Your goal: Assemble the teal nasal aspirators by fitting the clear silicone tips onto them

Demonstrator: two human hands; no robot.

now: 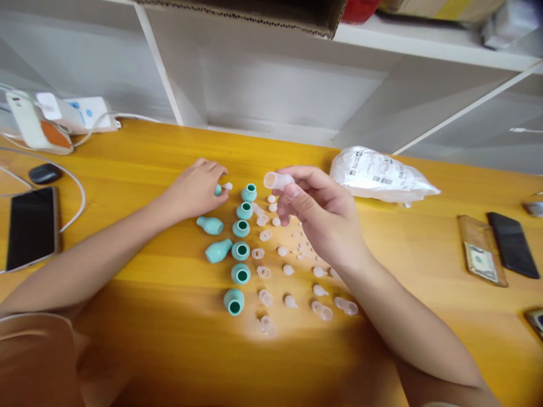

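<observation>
My right hand (324, 212) is raised over the table, its thumb and fingers closed on a translucent plastic tube (275, 181) whose open end faces left. My left hand (197, 186) is curled around a small teal vase-shaped piece (218, 190), mostly hidden by the fingers; a white bulb-shaped piece (228, 186) shows at its end. Beside it, several teal vase-shaped pieces (241, 251) stand in a column with dark openings up, and another teal piece (219, 250) lies on its side. Clear ring-ended tubes (263, 272) and white teardrop-shaped pieces (288, 269) lie in columns to the right.
Tiny white beads (303, 249) are scattered below my right hand. A white plastic package (382, 175) sits behind it. Phones (31, 229) and [cables] lie left, near a white power strip (91, 113). A black phone (513, 244) and clear case (483, 251) lie right. Shelf compartments (271, 85) border the back.
</observation>
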